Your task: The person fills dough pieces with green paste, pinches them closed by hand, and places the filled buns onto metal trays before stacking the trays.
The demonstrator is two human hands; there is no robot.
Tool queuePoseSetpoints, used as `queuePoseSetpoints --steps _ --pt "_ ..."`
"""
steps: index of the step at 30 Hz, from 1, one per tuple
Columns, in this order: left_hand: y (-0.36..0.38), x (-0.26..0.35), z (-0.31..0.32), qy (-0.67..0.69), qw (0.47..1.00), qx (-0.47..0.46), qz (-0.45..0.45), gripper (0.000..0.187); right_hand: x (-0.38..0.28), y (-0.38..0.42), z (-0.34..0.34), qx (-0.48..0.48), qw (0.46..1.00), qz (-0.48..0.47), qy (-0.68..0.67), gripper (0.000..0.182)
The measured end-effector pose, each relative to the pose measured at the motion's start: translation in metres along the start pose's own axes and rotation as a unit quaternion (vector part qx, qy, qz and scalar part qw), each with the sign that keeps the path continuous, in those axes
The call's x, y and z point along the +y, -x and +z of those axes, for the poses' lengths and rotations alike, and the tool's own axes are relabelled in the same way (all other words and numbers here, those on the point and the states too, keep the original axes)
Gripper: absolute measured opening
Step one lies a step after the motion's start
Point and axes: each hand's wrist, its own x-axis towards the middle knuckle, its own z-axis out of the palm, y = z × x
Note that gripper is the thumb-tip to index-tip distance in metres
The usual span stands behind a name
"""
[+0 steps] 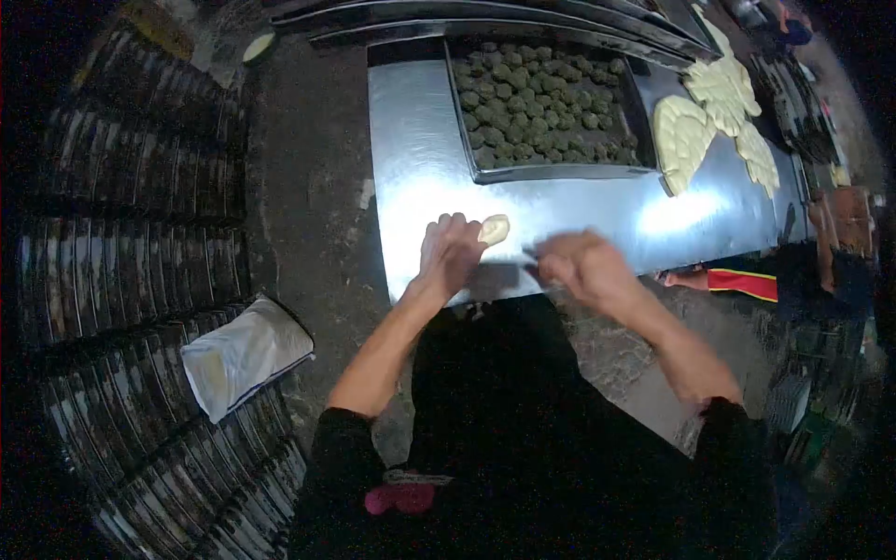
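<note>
My left hand (453, 252) is closed around a small pale piece of dough (495, 231), which sticks out past the thumb and fingers. It is over the front of the shiny metal table (415, 159). To its right my right hand (583, 266) is curled and blurred by motion. A dark bit shows at its fingertips, too smeared to name. Beyond both hands stands a dark tray (565, 174) full of greenish-brown filling balls (532, 103). Several flattened pieces of pale dough (681, 140) lie at the table's right side.
Stacks of dark metal trays (140, 252) line the left, with a white sack (252, 350) on them. More long trays (504, 28) stand behind the table. At the right, another person's arm with a red and yellow sleeve (744, 284) is near the table edge.
</note>
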Motion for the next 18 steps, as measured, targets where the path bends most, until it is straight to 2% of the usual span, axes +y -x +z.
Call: queuePoseSetpoints --steps 1,2,3,4,6,7,9,10,12,13,14,15,16,17,18 --pt "0.003 -0.001 -0.003 0.005 1.0 -0.01 -0.006 0.024 -0.013 -0.007 -0.017 -0.004 1.0 0.002 -0.001 0.022" --pt "0.006 -0.004 -0.009 0.007 1.0 -0.02 -0.012 0.021 -0.025 -0.015 -0.031 0.104 0.994 -0.015 -0.022 0.028" --pt "0.012 -0.006 -0.018 0.071 0.997 0.036 -0.012 0.015 -0.031 -0.022 -0.036 0.213 0.975 -0.033 -0.043 0.035" --pt "0.015 -0.011 -0.019 0.067 0.997 0.037 -0.012 0.015 -0.022 -0.031 -0.017 0.216 0.975 -0.036 -0.045 0.035" --pt "0.023 -0.018 -0.018 0.207 0.969 0.002 -0.135 0.016 0.018 -0.047 0.061 0.24 0.946 -0.006 0.22 0.048" --pt "0.016 -0.007 -0.043 0.291 0.901 -0.056 -0.318 0.019 0.036 -0.05 0.093 0.21 0.957 0.007 0.2 0.051" --pt "0.021 -0.026 -0.042 0.246 0.911 -0.043 -0.327 0.036 0.036 -0.056 0.1 0.119 0.976 0.018 0.183 0.056" --pt "0.023 -0.03 -0.043 0.233 0.91 -0.059 -0.338 0.046 0.037 -0.051 0.103 0.112 0.985 0.039 0.128 0.056" --pt "0.022 -0.031 -0.043 0.168 0.925 -0.154 -0.303 0.077 0.054 -0.046 0.101 0.122 0.99 0.033 0.059 0.057" --pt "0.026 -0.042 -0.028 0.166 0.939 -0.166 -0.251 0.094 0.057 -0.038 0.091 0.059 0.995 0.019 0.078 0.054" --pt "0.023 -0.035 -0.036 0.132 0.932 -0.221 -0.254 0.083 0.055 -0.019 0.074 -0.002 0.997 -0.024 0.078 0.048" --pt "0.017 -0.026 -0.042 0.091 0.932 -0.268 -0.228 0.067 0.039 -0.004 0.048 -0.07 0.994 0.006 0.078 0.038" --pt "0.019 -0.025 -0.036 0.058 0.947 -0.24 -0.205 0.051 0.049 0.006 0.047 -0.135 0.985 0.029 0.105 0.034" --pt "0.021 -0.022 -0.043 0.048 0.982 -0.141 -0.116 0.036 0.05 0.0 0.03 -0.179 0.978 0.055 0.094 0.034" --pt "0.017 -0.025 -0.046 0.051 0.986 -0.091 -0.131 0.034 0.046 -0.004 0.01 -0.227 0.967 0.083 0.079 0.034"
